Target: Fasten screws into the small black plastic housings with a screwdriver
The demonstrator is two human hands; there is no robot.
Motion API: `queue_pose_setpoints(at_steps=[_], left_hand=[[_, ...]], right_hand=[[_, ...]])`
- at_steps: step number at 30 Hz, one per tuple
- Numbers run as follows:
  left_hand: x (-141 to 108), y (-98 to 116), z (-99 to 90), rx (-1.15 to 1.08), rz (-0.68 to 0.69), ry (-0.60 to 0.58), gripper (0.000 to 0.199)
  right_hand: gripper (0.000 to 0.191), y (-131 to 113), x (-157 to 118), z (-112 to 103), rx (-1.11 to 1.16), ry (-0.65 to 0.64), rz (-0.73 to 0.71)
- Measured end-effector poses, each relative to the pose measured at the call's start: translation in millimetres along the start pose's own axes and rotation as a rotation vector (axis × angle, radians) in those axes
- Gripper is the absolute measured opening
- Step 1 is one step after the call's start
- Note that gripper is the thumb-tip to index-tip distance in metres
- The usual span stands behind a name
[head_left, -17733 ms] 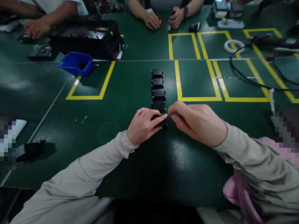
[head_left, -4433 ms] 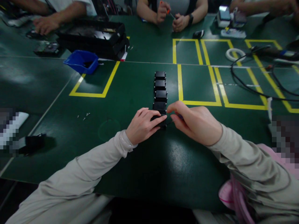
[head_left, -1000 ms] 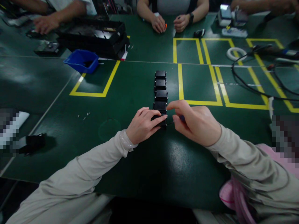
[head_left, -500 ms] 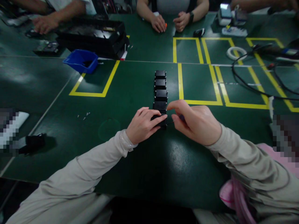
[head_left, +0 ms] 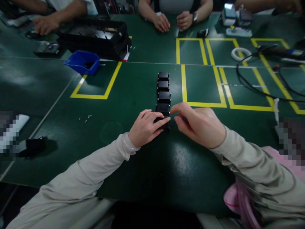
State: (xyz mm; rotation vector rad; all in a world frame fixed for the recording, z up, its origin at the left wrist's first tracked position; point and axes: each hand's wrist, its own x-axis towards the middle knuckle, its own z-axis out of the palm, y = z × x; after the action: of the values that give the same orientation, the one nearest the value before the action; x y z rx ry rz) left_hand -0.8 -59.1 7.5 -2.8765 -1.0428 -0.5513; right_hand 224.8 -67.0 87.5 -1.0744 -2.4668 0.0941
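Observation:
Several small black boxes with silvery pins or screws on their sides stand in a row running away from me. My left hand lies over the nearest black box, fingers across its top and thumb along the near side, steadying it. Much of that box is hidden under the fingers. My right hand is at the box's right side, index finger and thumb bent toward each other. A thin dark thing seems to show by the thumb tip, too small to make out. Just beyond is another black box.
Tiny white bits lie left on the green table. A blue bin and black crates stand back left. A white ring and black cable lie right. A person's hands rest opposite.
My hands and the black boxes stay practically in place. Across the table, the person's hand with the wristwatch has turned slightly.

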Motion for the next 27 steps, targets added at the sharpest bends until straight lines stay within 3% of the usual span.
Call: queue_pose_setpoints(at_steps=[17,27], left_hand=[[-0.4,-0.8,0.5,0.008,0.006,0.003,0.046],[-0.5,-0.4,0.3,0.008,0.008,0.001,0.045]], right_hand=[[0.032,1.1,1.0,-0.6,-0.004,-0.037,0.005],[0.026,0.5,0.7,-1.0,0.006,-0.022,0.007]])
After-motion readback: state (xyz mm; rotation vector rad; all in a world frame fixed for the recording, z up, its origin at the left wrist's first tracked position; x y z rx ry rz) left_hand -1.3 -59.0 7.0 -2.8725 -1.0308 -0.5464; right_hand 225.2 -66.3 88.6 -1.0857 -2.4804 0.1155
